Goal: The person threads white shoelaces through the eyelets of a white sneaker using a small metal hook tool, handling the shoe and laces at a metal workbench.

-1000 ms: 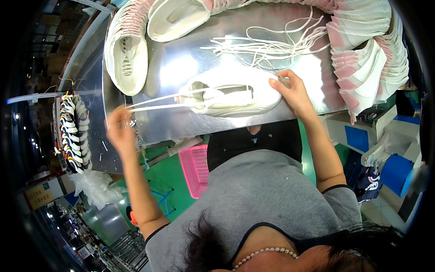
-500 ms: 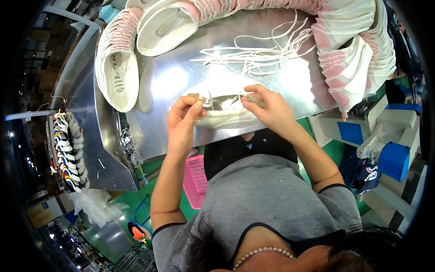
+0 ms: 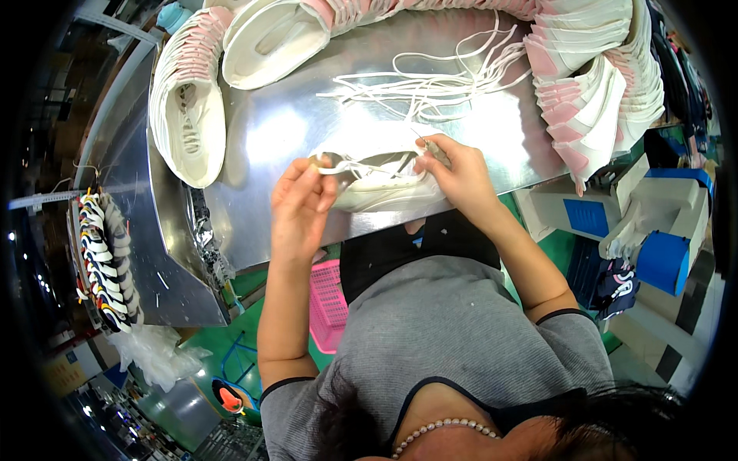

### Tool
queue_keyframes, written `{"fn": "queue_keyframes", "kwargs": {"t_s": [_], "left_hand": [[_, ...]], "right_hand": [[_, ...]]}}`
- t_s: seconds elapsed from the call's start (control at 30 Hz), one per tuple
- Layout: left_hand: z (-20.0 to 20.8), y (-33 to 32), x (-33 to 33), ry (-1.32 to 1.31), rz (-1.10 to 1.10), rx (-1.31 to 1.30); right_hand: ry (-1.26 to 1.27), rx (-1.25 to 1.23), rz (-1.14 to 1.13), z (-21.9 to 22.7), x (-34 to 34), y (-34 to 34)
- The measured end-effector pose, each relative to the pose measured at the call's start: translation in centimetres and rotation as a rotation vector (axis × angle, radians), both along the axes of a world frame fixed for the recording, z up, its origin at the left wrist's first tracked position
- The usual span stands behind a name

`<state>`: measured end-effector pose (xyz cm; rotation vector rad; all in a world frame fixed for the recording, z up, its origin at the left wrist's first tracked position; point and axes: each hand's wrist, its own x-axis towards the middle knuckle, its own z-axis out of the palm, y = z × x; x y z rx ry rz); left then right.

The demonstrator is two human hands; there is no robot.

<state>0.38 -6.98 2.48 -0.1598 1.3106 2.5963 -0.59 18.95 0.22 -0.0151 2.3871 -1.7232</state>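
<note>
My left hand is at the left end of the white shoe upper, thumb and fingertips pinched together on a white lace beside the opening. My right hand is at the upper's right part, its thumb and fingers closed round the handle of a small thin-tipped tool — the tip points away from me, over the far side of the upper. The upper lies on its sole side in front of me, between my two hands, with its opening facing up and strands of lace crossing it.

Under the upper is the shiny metal table. Just beyond the upper lies a loose bundle of white laces. To the upper's left, and farther out, a row of nested white and pink uppers stands near the table's edge; more nested uppers are to its right. Well to its left hangs a multicoloured bunch of strips. On the near side of the upper, lower down, is a pink basket — left of my grey shirt.
</note>
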Motion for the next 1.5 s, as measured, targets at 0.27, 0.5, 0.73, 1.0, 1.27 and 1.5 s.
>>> {"fn": "queue_keyframes", "kwargs": {"t_s": [0.27, 0.5, 0.73, 1.0, 1.27, 1.5], "left_hand": [[2.0, -5.4, 0.2, -0.112, 0.234, 0.758], [3.9, -31.7, 4.7, 0.120, 0.642, 0.862], [6.3, -6.7, 2.6, 0.202, 0.127, -0.448], [4.5, 8.3, -2.5, 0.756, -0.085, -1.258], [1.7, 10.1, -4.4, 0.718, 0.006, -1.219], [-0.3, 6.0, 0.6, -0.064, -0.210, -0.945]], "right_hand": [[0.482, 0.296, -0.257, -3.4, -3.2, -1.0], [0.305, 0.497, -0.111, -3.6, -4.2, -1.0], [-0.140, -0.184, -0.008, -0.3, -4.5, 1.0], [-0.016, -0.476, 0.107, -0.1, -2.1, 9.0], [0.166, -0.271, 0.174, -1.8, -3.7, 2.3], [-0.135, -0.441, 0.021, -2.3, -3.7, 0.3]]}}
